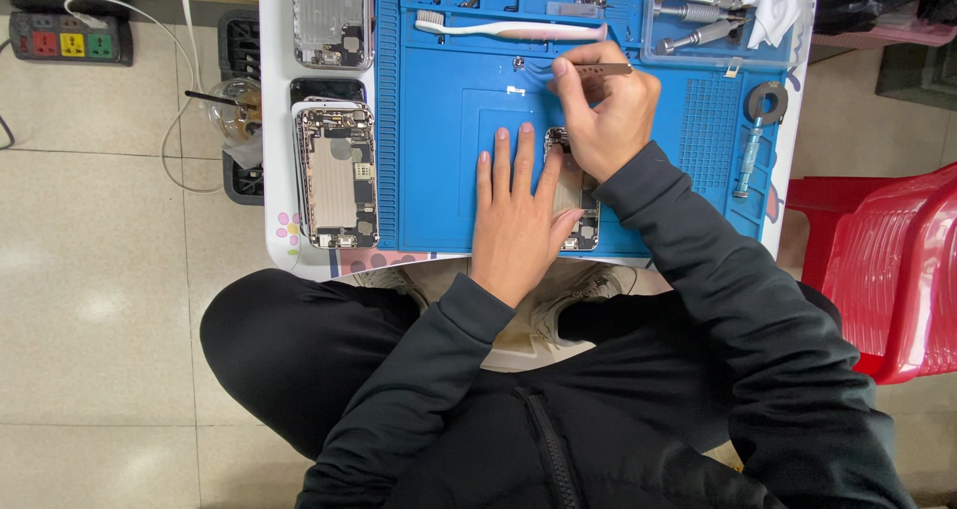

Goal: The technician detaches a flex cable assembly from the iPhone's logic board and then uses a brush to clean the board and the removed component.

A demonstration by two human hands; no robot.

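My left hand [515,215] lies flat, fingers apart, on the blue work mat [439,110], its thumb side pressing an opened phone body [581,220] that is mostly hidden under both hands. My right hand [605,110] is closed on metal tweezers [598,69], whose tips point left toward a small metal part [519,63] on the mat. The hand hovers over the phone's upper end.
Two more opened phone shells [336,175] [332,15] lie on the white table at left. A toothbrush [508,30] rests at the mat's top. Screwdrivers [698,10] sit in a tray top right; a driver [750,150] lies at right. Red plastic chair [887,270] stands right; power strip [70,38] on the floor.
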